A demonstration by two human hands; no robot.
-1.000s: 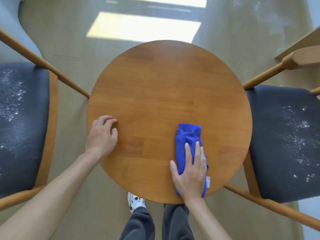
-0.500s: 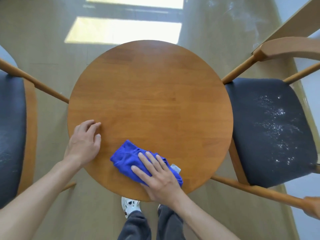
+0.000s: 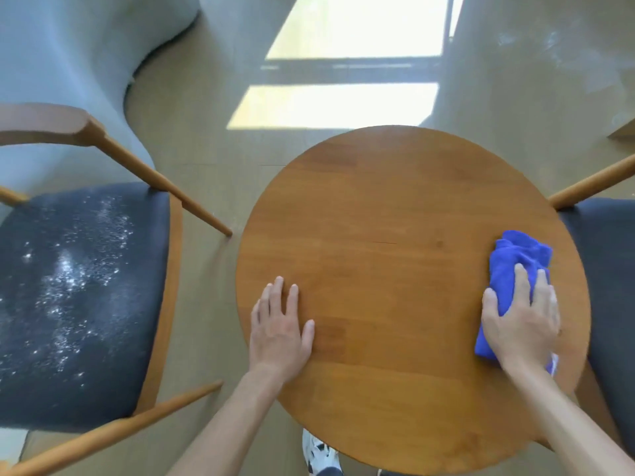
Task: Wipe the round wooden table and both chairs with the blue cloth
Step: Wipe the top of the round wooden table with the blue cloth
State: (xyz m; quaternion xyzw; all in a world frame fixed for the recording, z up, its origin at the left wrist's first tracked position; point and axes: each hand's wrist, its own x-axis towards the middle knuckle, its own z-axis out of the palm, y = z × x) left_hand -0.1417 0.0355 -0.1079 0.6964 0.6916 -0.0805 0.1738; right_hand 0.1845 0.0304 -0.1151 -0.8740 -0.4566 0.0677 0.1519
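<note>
No readable txt, labels, brands, nos. or signs anywhere in view. Blue cloth (image 3: 515, 266) has a small white tag (image 3: 552, 364) at its near corner, by the table (image 3: 395, 218) edge, but it's too small and blurred to read. White shoe (image 3: 318, 453) below the table shows dark marks only, no legible logo.

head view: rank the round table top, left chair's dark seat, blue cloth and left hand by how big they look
1. Round table top, largest.
2. Left chair's dark seat, though the frame edge cuts it.
3. Left hand and blue cloth: too close to rank, since the right hand covers part of the cloth.
</note>
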